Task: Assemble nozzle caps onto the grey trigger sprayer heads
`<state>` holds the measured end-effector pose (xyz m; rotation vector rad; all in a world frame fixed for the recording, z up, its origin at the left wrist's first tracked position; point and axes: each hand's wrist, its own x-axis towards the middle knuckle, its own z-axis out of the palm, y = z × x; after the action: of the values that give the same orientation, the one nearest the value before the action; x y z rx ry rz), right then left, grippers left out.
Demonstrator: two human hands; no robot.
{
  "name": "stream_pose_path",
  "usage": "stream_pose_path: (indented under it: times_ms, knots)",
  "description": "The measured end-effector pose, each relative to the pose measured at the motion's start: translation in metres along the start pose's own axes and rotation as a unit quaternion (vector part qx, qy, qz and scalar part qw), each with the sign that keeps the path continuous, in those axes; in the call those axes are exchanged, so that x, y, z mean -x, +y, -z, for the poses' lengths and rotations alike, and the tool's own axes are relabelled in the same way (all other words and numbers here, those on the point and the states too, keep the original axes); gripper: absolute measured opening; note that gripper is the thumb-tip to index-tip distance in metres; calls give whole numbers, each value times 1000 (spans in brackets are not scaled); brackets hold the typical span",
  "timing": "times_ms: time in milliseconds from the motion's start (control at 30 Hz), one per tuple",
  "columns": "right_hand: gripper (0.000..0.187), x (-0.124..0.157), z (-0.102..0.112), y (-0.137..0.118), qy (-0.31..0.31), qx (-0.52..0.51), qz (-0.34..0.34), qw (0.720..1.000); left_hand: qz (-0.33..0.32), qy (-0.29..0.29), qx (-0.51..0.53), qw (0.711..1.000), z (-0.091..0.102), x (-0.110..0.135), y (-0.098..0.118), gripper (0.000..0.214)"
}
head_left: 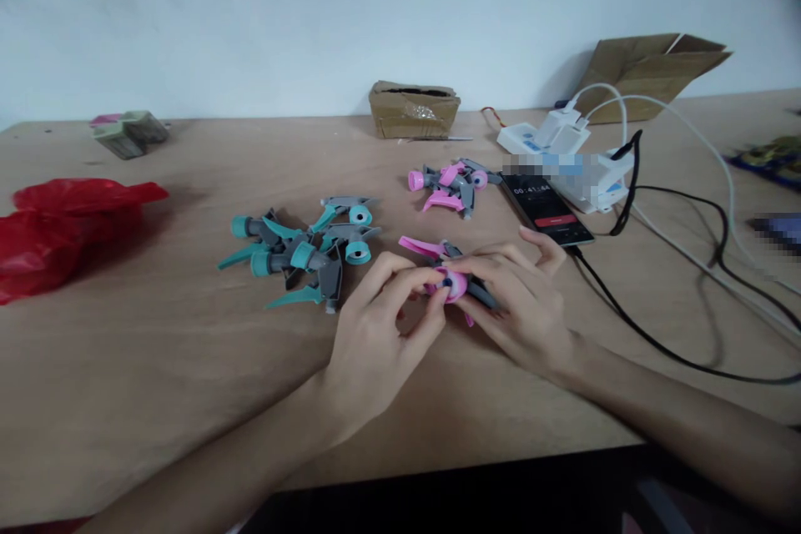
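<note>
My right hand (526, 296) is closed round a pink-and-grey trigger sprayer head (458, 287), its pink collar turned up toward me. At the collar's open end, the thumb and fingertips of my left hand (381, 325) are pinched together; what lies between them is too small to make out. Another pink lever (420, 247) shows just behind my fingers, partly hidden. To the left lies a pile of several teal-and-grey trigger sprayer heads (304, 254). Beyond my hands sits a smaller group of pink-and-grey sprayer heads (454, 183).
A phone showing a timer (546, 207) lies behind my right hand, beside a white power strip (585, 179) with chargers and cables. Cardboard boxes (414, 113) stand along the wall. On the left are a red plastic bag (68, 225) and a small block-like object (130, 135).
</note>
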<state>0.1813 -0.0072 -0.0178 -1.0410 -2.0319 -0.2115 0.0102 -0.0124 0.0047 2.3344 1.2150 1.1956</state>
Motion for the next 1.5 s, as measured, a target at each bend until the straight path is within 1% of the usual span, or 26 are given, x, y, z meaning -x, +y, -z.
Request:
stream_pose_path:
  times_ms: [100, 200, 267, 333, 433, 533, 733, 800, 900, 1067, 1233, 1367, 1500]
  knots:
    - [15, 1, 0, 0, -1, 0, 1, 1000, -24, -22, 43, 999, 3, -2, -1, 15]
    - [14, -1, 1, 2, -8, 5, 0, 1000, -47, -36, 44, 997, 5, -3, -3, 19]
    - [15, -3, 2, 3, -2, 10, -7, 1000, -58, -30, 28, 998, 4, -2, -4, 22]
    - [15, -6, 4, 4, 9, 14, -13, 1000, -63, -10, 10, 998, 3, -1, -4, 23]
    - [14, -8, 6, 4, 22, 14, -13, 1000, -69, 16, -13, 997, 1, -1, -5, 18]
    - [13, -7, 7, 3, 23, 7, -6, 1000, -81, 25, -38, 996, 1, -1, -5, 15]
    - [13, -5, 9, 2, 25, 5, -13, 1000, -136, 18, -65, 988, 2, 0, -4, 20]
    - [12, -6, 9, 2, 25, 10, -18, 999, -140, 10, -77, 987, 2, 1, -4, 23]
    - [10, -8, 9, 3, 13, 16, -23, 1000, -126, 5, -83, 989, 3, 1, -5, 21]
    - [13, -8, 8, 3, 0, 2, -5, 1000, -78, 21, -57, 995, 4, -2, -6, 13]
    - [15, -6, 8, 3, -7, 2, 1, 1000, -66, 13, -20, 998, 0, -3, -5, 14]
    - [14, -5, 7, 2, 3, 9, 12, 1000, -52, 8, 7, 999, -1, -3, -3, 16]
    - [16, -5, 4, 1, 0, 17, 34, 999, 13, 14, 17, 1000, 1, -7, -2, 8]
